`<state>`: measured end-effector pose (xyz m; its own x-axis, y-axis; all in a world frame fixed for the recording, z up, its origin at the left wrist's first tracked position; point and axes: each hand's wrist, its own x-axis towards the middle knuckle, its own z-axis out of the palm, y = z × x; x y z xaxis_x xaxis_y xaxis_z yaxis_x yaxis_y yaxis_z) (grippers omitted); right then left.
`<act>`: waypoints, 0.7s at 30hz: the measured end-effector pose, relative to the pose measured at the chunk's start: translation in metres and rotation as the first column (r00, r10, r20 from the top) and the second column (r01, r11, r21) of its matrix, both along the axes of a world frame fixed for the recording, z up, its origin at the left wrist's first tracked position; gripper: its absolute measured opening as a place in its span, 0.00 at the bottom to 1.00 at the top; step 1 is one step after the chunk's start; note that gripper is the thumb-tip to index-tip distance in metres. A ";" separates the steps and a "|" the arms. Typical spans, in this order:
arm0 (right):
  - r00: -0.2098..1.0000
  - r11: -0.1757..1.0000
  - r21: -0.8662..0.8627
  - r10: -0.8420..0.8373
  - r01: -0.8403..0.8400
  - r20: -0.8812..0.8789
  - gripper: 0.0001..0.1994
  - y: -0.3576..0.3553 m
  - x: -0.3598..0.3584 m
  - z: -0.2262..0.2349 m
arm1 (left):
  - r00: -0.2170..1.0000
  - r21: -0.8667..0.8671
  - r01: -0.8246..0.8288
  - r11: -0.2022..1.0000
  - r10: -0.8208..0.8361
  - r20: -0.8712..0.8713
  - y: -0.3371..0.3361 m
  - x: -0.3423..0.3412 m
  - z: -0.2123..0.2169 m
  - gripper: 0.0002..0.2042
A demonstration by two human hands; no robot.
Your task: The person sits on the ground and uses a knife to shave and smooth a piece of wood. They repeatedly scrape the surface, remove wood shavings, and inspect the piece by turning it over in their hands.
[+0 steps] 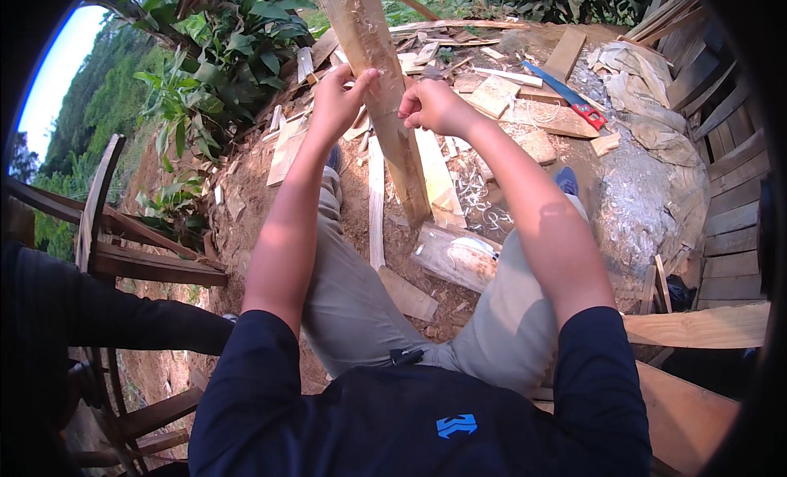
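Observation:
A long wooden plank (pixel 385 92) leans in front of me, its lower end down among the scraps between my legs. My left hand (pixel 338 104) is closed on the plank's left edge, thumb lying on the face towards me. Beside the right edge is my right hand (pixel 438 108), its fingers curled in and thumb bent against them. Whether it holds something small or touches the plank, I cannot tell. Curly wood shavings (pixel 485 200) lie below the right hand. A short wood block (pixel 455 256) with a small white piece on it sits near my right knee.
A handsaw (pixel 589 115) with blue blade and red handle lies on boards at the right. Offcuts (pixel 496 94) litter the dirt, beside a crumpled tarp (pixel 643 75). Wooden rails (pixel 156 264) and another person's dark sleeve (pixel 139 321) are at left; a slatted wall (pixel 730 215) stands right.

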<state>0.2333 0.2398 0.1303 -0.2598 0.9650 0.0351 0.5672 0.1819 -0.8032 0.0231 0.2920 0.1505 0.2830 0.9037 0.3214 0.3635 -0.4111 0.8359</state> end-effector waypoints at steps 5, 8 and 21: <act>0.798 0.847 -0.526 0.264 0.077 0.541 0.09 -0.019 0.009 -0.004 | 0.992 -0.116 0.018 0.993 -0.003 0.129 0.003 -0.008 -0.001 0.14; 0.563 0.939 -0.283 0.129 0.195 0.816 0.12 -0.013 0.019 -0.020 | 0.994 -0.101 -0.058 0.993 0.067 0.086 0.010 -0.014 -0.005 0.15; 0.956 0.561 0.804 -0.292 0.196 -0.029 0.31 -0.025 -0.038 0.014 | 0.934 -0.179 0.103 0.978 -0.033 0.355 -0.016 0.014 -0.002 0.30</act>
